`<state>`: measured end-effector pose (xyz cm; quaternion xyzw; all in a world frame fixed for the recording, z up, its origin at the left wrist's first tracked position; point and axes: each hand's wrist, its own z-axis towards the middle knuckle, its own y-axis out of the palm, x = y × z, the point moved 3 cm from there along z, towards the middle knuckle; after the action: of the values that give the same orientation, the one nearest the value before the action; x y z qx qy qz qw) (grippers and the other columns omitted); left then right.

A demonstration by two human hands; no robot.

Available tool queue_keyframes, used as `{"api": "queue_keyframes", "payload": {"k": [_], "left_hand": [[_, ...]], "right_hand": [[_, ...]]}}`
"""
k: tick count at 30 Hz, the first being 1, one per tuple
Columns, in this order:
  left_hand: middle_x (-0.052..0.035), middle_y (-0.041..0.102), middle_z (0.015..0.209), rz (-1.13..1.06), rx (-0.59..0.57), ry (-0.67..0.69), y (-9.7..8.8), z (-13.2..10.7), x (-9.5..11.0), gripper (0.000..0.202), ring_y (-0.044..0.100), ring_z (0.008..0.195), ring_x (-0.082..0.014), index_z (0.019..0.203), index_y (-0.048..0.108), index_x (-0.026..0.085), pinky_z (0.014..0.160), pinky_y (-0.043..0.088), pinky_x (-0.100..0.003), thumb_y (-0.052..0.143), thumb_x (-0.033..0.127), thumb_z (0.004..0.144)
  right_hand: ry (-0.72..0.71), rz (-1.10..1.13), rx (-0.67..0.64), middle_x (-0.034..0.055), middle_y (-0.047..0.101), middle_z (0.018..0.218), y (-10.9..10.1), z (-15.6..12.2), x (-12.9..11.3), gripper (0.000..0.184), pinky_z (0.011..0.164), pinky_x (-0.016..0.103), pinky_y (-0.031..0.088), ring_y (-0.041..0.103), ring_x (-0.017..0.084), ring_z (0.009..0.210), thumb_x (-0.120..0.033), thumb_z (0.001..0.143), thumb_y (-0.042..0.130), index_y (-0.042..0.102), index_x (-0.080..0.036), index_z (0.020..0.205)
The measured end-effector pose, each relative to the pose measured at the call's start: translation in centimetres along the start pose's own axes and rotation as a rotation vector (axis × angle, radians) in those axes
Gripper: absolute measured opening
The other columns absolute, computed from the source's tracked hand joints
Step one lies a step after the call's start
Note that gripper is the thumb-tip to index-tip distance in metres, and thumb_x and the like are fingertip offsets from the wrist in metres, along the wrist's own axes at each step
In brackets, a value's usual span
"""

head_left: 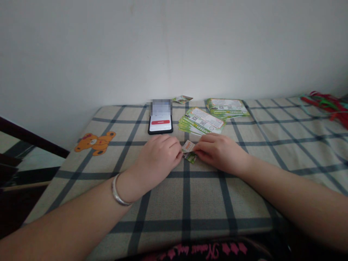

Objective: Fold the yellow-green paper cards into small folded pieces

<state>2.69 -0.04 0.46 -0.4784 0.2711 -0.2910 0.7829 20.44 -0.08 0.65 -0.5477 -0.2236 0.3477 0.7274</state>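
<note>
Between my two hands is a small folded paper card [188, 146], white above with green print below. My left hand [162, 154], with a silver bangle [118, 191] at the wrist, pinches its left side. The fingertips of my right hand [219, 152] close on its right side. Just beyond my right hand lies a fanned pile of printed green-and-white cards [202, 120]. A phone [160, 119] with a lit screen lies past my left hand. Parts of the folded card are hidden by my fingers.
A second stack of cards [227, 106] lies at the back. By the wall is a folded paper piece [183, 99]. Red and green strips [326, 105] are heaped at the far right. A bear cutout [95, 143] lies left on the checked tablecloth [163, 221].
</note>
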Motion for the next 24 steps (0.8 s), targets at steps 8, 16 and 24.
{"api": "queue_keyframes", "payload": {"k": [8, 16, 24], "left_hand": [[-0.0050, 0.063, 0.079, 0.000, -0.025, -0.013, -0.11, -0.03, 0.01, 0.013, 0.058, 0.078, -0.0219, 0.077, 0.062, 0.015, 0.071, 0.047, -0.036, 0.057, 0.021, 0.088], [-0.0053, 0.063, 0.077, -0.034, -0.007, 0.000, 0.01, -0.19, 0.05, 0.015, 0.057, 0.078, -0.0215, 0.076, 0.062, 0.014, 0.072, 0.047, -0.037, 0.055, 0.021, 0.088], [-0.0064, 0.062, 0.088, -0.152, -0.089, -0.112, -0.04, -0.06, -0.14, 0.010, 0.056, 0.086, -0.0213, 0.080, 0.063, 0.013, 0.076, 0.046, -0.036, 0.058, 0.018, 0.086]], "right_hand": [[0.065, -0.052, -0.011, 0.0036, 0.067, 0.084, -0.42, -0.55, 0.16, 0.017, 0.066, 0.029, 0.038, 0.060, 0.018, 0.079, -0.022, 0.091, 0.053, 0.070, -0.020, 0.091], [0.130, 0.012, -0.038, 0.0046, 0.067, 0.087, -0.17, -0.32, -0.06, 0.017, 0.068, 0.029, 0.040, 0.061, 0.019, 0.082, -0.018, 0.090, 0.052, 0.069, -0.017, 0.091], [0.250, 0.238, -0.033, 0.0034, 0.071, 0.088, 0.34, -0.26, 0.27, 0.015, 0.069, 0.027, 0.044, 0.062, 0.016, 0.078, -0.013, 0.084, 0.055, 0.068, -0.018, 0.091]]}}
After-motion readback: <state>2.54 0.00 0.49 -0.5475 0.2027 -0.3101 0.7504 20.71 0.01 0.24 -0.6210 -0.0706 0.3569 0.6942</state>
